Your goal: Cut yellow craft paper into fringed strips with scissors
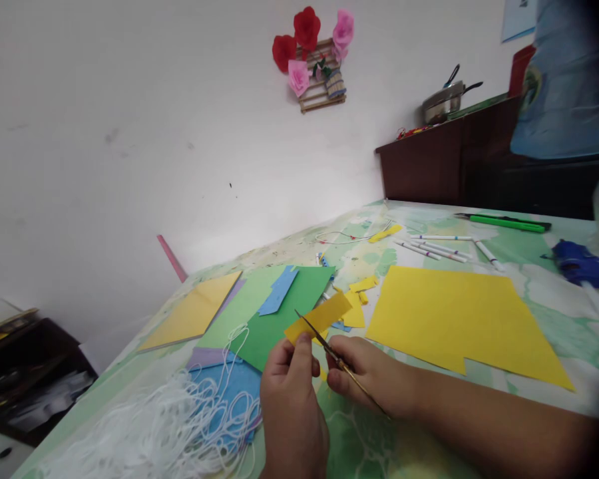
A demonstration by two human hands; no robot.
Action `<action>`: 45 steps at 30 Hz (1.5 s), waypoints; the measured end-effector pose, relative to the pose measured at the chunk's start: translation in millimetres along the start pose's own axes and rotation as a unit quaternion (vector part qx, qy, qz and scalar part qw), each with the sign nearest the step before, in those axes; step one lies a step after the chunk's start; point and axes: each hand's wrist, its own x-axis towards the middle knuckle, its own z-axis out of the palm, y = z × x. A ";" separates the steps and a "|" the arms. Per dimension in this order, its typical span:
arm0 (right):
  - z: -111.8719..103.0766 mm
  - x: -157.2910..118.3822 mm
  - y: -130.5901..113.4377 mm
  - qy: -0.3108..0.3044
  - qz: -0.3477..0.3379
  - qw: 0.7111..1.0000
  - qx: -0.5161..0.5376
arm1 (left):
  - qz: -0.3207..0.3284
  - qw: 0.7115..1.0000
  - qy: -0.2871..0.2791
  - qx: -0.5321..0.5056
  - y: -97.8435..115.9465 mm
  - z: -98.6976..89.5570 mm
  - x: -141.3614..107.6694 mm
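Note:
A small yellow paper strip (332, 311) is pinched between the thumb and fingers of my left hand (293, 382). My right hand (362, 376) is closed around gold-coloured scissors (348, 370), whose dark blades lie across the strip near its left part. Beyond my hands, yellow paper scraps (355, 313) lie on the table. To the right is a large yellow sheet (454, 319) with a notch in its near edge. Left of the strip, a green sheet (269, 332) has a blue paper piece (278, 291) on top.
White string (150, 426) is heaped at the near left over a blue sheet. A yellow-orange pad (194, 311) lies behind it. White markers (442, 237), a green cutter (506, 223) and a blue object (582, 263) sit at the far right. A wall rises behind the table.

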 end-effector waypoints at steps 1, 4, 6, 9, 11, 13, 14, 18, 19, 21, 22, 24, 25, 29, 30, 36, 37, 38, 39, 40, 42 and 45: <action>-0.3 -0.4 -0.6 -0.010 -0.003 1.000 0.005 | -0.001 1.000 0.003 -0.003 0.0 0.3 0.3; -1.4 -1.7 -2.4 -0.023 0.001 1.000 -0.002 | -0.001 1.000 0.010 0.000 0.9 0.7 0.6; -2.0 -2.1 -3.2 -0.018 0.004 1.000 -0.009 | 0.001 1.000 0.011 0.008 1.4 0.4 0.3; -2.1 -1.9 -3.3 -0.022 0.007 1.000 -0.017 | 0.001 1.000 0.006 0.019 0.2 -0.3 0.1; -1.5 -1.7 -2.8 -0.021 0.011 0.999 -0.028 | -0.005 1.000 0.002 0.006 -1.2 -0.4 0.4; -0.6 -1.6 -2.3 -0.019 0.017 0.999 -0.037 | -0.012 0.999 0.007 -0.032 -1.9 0.0 1.1; -0.2 -1.6 -2.0 -0.018 0.021 0.999 -0.040 | -0.017 0.999 0.009 -0.049 -1.8 0.3 1.5; 0.4 -1.8 -1.4 -0.021 0.034 0.998 -0.044 | -0.018 0.996 0.022 -0.085 -0.6 1.1 3.4; 0.3 -1.7 -1.3 -0.021 0.034 0.998 -0.045 | -0.015 0.996 0.024 -0.085 -0.6 1.1 3.7; 0.2 -1.4 -1.1 -0.019 0.032 0.998 -0.046 | -0.012 0.997 0.020 -0.079 -1.4 1.0 3.9; 0.3 -1.1 -1.0 -0.014 0.031 0.998 -0.047 | -0.013 0.997 0.017 -0.071 -2.0 0.9 3.6; 0.7 -0.6 -0.7 -0.003 0.032 0.998 -0.049 | -0.020 0.999 0.007 -0.050 -3.2 1.1 2.3; 1.0 -0.3 -0.5 0.002 0.034 0.998 -0.049 | -0.025 0.999 0.004 -0.041 -3.5 1.4 1.4; 1.9 0.5 0.1 0.015 0.031 0.998 -0.049 | -0.027 0.999 -0.005 -0.035 -2.3 4.2 -1.9; 1.7 0.5 0.0 0.017 0.029 0.998 -0.049 | -0.025 0.999 -0.006 -0.034 -1.7 4.7 -2.1; -0.1 -0.2 -2.2 0.015 0.023 0.998 -0.056 | -0.013 1.000 -0.006 -0.020 -3.5 2.0 1.4; -0.2 -0.2 -2.6 0.011 0.023 0.998 -0.055 | -0.014 1.000 -0.004 -0.014 -4.1 1.1 1.9; -0.1 -0.3 -2.9 0.009 0.025 0.998 -0.054 | -0.015 1.000 -0.003 -0.009 -4.6 0.4 2.2; 0.1 -0.3 -3.2 0.009 0.026 0.998 -0.052 | -0.016 1.000 -0.005 -0.004 -4.6 -0.1 2.1; 0.3 -0.3 -3.3 0.009 0.025 0.998 -0.050 | -0.016 1.000 -0.010 0.002 -4.4 -0.3 1.9; 0.6 -0.3 -3.5 0.011 0.020 0.999 -0.048 | -0.014 1.000 -0.018 0.014 -3.0 -0.1 1.0; 0.3 -0.5 -3.9 0.012 0.020 0.998 -0.057 | -0.014 0.999 -0.022 0.023 -0.9 0.6 -0.1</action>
